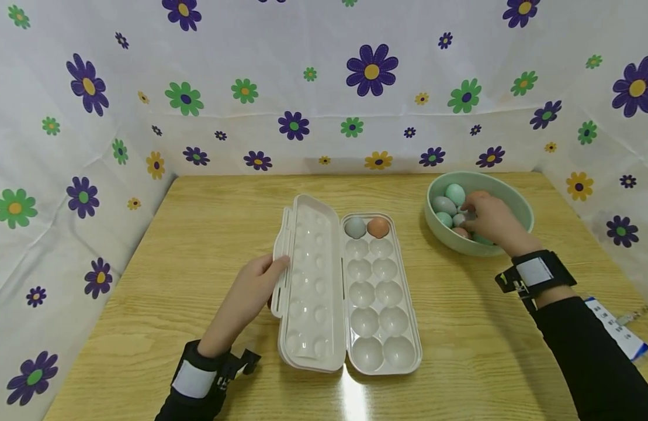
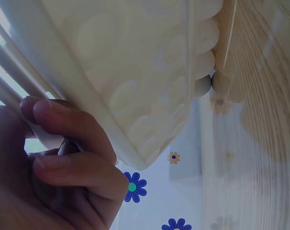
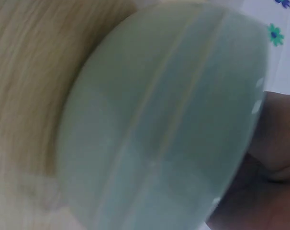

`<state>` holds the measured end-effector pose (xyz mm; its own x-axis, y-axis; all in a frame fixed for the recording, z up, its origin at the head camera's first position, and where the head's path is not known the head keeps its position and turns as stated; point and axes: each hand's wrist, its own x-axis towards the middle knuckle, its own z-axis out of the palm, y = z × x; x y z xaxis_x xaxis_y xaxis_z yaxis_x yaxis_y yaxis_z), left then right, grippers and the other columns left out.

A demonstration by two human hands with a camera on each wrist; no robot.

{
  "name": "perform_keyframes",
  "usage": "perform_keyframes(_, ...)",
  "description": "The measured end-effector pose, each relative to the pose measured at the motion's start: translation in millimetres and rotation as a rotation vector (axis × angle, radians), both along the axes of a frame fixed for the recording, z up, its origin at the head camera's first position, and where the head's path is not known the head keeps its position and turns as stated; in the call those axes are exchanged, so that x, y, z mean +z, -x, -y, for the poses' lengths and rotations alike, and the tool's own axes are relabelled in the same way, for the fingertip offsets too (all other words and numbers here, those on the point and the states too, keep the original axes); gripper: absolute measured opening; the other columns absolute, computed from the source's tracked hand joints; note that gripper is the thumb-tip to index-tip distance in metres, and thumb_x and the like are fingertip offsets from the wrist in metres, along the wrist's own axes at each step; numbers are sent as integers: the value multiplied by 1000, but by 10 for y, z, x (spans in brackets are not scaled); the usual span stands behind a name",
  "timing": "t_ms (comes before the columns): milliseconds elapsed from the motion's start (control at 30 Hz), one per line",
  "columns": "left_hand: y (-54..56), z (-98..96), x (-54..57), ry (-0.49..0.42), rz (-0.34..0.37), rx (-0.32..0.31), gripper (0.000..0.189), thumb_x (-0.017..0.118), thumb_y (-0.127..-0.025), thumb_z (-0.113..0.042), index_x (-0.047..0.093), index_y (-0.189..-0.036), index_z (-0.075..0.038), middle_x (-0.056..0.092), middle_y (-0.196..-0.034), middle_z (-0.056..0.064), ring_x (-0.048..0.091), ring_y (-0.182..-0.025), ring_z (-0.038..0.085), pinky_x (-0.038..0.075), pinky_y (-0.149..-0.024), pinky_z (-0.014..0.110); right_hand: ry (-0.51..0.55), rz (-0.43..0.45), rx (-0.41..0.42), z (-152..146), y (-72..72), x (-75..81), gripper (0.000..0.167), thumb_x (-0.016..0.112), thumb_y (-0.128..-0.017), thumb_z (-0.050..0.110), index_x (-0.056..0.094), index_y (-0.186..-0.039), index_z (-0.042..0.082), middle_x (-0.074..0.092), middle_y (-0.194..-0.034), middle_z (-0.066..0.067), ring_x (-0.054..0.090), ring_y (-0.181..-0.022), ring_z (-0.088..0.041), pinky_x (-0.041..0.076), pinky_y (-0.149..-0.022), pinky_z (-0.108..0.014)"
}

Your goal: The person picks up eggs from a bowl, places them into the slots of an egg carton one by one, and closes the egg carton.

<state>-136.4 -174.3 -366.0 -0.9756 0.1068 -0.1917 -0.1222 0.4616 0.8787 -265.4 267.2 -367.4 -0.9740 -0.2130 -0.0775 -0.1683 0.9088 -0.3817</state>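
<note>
A white plastic egg box [image 1: 383, 292] lies opened on the table, its lid [image 1: 314, 292] folded to the left. One grey egg [image 1: 355, 227] and one brown egg [image 1: 378, 227] sit side by side in its far row of cups. My left hand [image 1: 256, 283] grips the lid's outer left edge, thumb on top; the left wrist view shows its curled fingers [image 2: 80, 170] at the lid. Inside a pale green bowl [image 1: 434, 231] at the far right, my right hand [image 1: 492, 219] reaches down among several eggs [image 1: 443, 205]. Whether it pinches one is hidden; the right wrist view shows mostly the bowl's outside.
A wooden table [image 1: 218, 216] carries everything, with flower-patterned cloth [image 1: 313, 76] behind and at both sides. A white and blue card [image 1: 615, 327] lies near the right edge, partly behind my right sleeve. Each wrist wears a black strap.
</note>
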Motion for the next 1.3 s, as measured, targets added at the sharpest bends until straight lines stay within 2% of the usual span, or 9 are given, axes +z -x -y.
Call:
perform_keyframes(167, 0, 8, -3, -2, -3, 2, 46, 44, -108, -36, 61, -135, -4, 71, -86, 13, 65, -64, 16, 55, -58, 31, 26, 48, -13, -72, 44, -49, 29, 65, -98, 9, 55, -118, -9, 61, -122, -33, 59, -115, -47, 46, -98, -61)
perform_keyframes(267, 1, 10, -3, -7, -3, -1, 47, 43, -108, -37, 60, -136, -4, 71, -88, 14, 65, -65, 16, 55, -59, 31, -5, 61, 0, -64, 66, -20, 27, 64, -98, 10, 56, -117, -9, 62, -122, -33, 60, -112, -45, 47, -95, -60)
perform_keyframes(467, 7, 10, -11, -11, -2, -14, 47, 43, -108, -38, 60, -136, -5, 71, -89, 14, 66, -66, 17, 56, -60, 31, -84, 66, 62, -54, 85, -10, 33, 61, -100, 13, 61, -123, -10, 62, -124, -31, 61, -111, -43, 48, -96, -61)
perform_keyframes(533, 8, 8, -11, -7, -4, -14, 47, 43, -108, -38, 60, -136, -5, 71, -89, 14, 66, -66, 17, 56, -60, 31, -75, 57, 67, -53, 85, -31, 33, 61, -101, 13, 62, -124, -10, 61, -125, -31, 60, -112, -43, 47, -97, -61)
perform_keyframes(733, 1, -2, -17, 0, 3, -11, 46, 43, -108, -37, 60, -136, -5, 71, -89, 13, 66, -67, 16, 55, -61, 31, -9, 55, 9, -31, 64, -94, 33, 60, -100, 10, 59, -126, -11, 54, -127, -33, 54, -117, -48, 44, -100, -63)
perform_keyframes(833, -10, -6, -17, 5, 3, -9, 46, 43, -108, -36, 60, -137, -5, 72, -92, 14, 67, -70, 16, 56, -63, 30, 20, 61, -10, -14, 44, -103, 32, 59, -99, 6, 58, -126, -11, 49, -125, -34, 51, -115, -49, 44, -98, -63)
perform_keyframes(1067, 0, 0, -12, 22, -11, 0, 46, 44, -108, -38, 62, -136, -6, 73, -95, 14, 67, -73, 16, 56, -66, 31, 38, 7, 1, -28, 3, -160, 30, 60, -96, 3, 58, -122, -11, 40, -125, -36, 48, -104, -49, 42, -94, -64)
perform_keyframes(1300, 5, 1, -8, 21, -8, 4, 46, 44, -108, -37, 62, -136, -5, 73, -95, 14, 67, -73, 15, 56, -66, 31, 52, -41, 28, -22, 5, -175, 33, 62, -92, -3, 59, -123, -12, 49, -125, -36, 50, -117, -50, 41, -104, -66)
